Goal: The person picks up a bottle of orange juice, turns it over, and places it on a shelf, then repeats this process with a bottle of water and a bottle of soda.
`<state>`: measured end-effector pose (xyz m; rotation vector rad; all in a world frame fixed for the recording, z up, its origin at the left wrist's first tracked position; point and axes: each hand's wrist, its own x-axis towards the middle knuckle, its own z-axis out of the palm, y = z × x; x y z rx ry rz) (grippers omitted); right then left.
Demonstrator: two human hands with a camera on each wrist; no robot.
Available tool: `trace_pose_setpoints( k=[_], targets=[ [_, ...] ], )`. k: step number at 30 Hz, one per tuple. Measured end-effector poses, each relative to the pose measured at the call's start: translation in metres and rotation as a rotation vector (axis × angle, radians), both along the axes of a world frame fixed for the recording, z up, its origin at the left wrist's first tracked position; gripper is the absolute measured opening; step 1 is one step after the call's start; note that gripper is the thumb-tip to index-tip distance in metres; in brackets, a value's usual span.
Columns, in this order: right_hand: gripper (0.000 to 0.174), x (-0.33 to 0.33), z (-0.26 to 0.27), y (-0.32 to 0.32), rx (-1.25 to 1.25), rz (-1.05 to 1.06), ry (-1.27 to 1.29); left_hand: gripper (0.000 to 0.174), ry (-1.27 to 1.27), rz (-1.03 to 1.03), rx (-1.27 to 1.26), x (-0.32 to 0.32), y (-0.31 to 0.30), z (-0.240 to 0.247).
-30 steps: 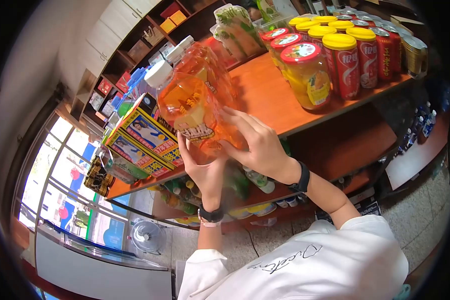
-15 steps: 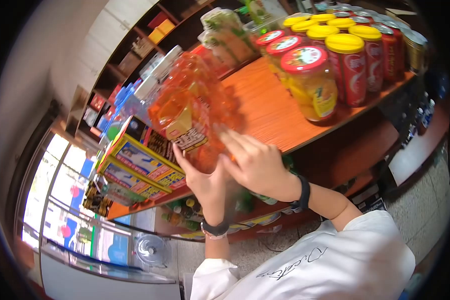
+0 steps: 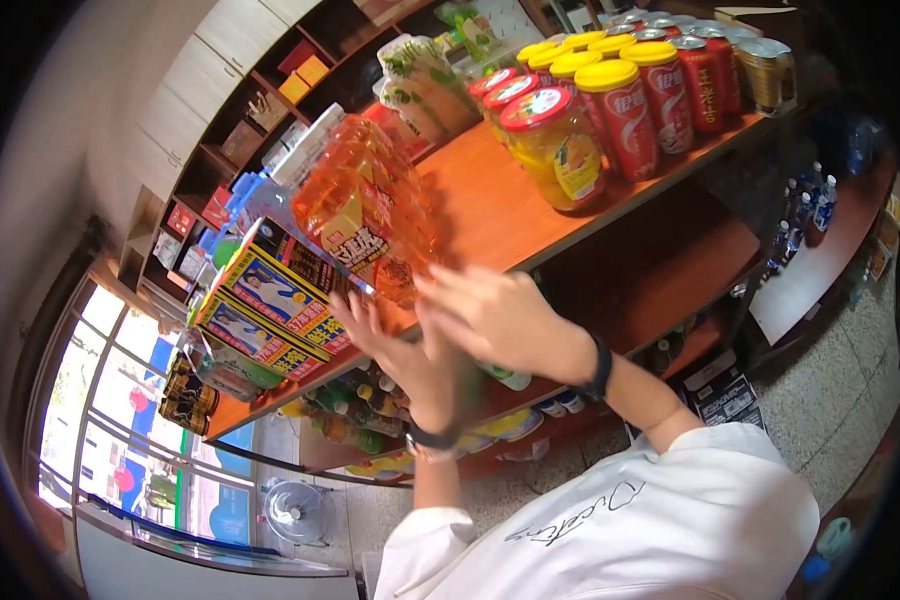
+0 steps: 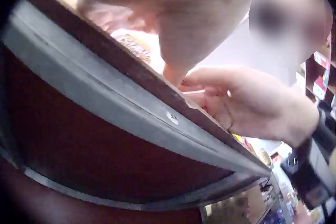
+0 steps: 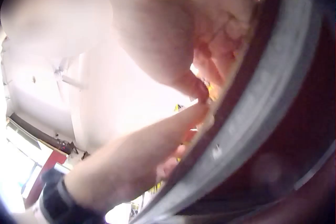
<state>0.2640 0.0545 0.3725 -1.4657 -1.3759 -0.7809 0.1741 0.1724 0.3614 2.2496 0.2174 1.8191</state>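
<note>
Large bottles of orange drink (image 3: 355, 215) with white caps stand in a row on the wooden shelf top in the head view. Just below the front bottle's label is my left hand (image 3: 410, 365), its fingers spread and extended. My right hand (image 3: 515, 325) is alongside, with fairly straight fingers pointing at the bottle's lower part; motion blurs them. Neither hand is curled round the bottle. In the left wrist view, the right hand (image 4: 257, 103) lies at the shelf's front edge. From the right wrist, the left hand (image 5: 136, 150) shows at the same edge.
Yellow-and-blue printed boxes (image 3: 270, 300) stand left of the bottles. To the right are fruit jars (image 3: 560, 160) with red lids and red cans (image 3: 620, 120) with yellow lids. Lower shelves hold more bottles (image 3: 355, 405). A fan (image 3: 295, 512) stands on the floor.
The front orange bottle, earlier held between both hands, now stands in line with the row behind it. My hands have loosened from its sides and sit lower, near its base.
</note>
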Motion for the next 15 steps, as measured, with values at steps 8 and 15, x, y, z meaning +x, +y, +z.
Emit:
trace_pose_setpoints(
  k=[8,15],
  targets=[
    [0.038,-0.032,-0.202,-0.078,-0.693,0.482,0.675,0.082,0.7,-0.128,-0.172,-0.1,-0.091,-0.176],
    [0.044,-0.024,-0.557,-0.308,-1.574,-0.185,1.031,0.072,1.499,-0.21,-0.656,-0.313,-0.129,-0.484]
  ],
)
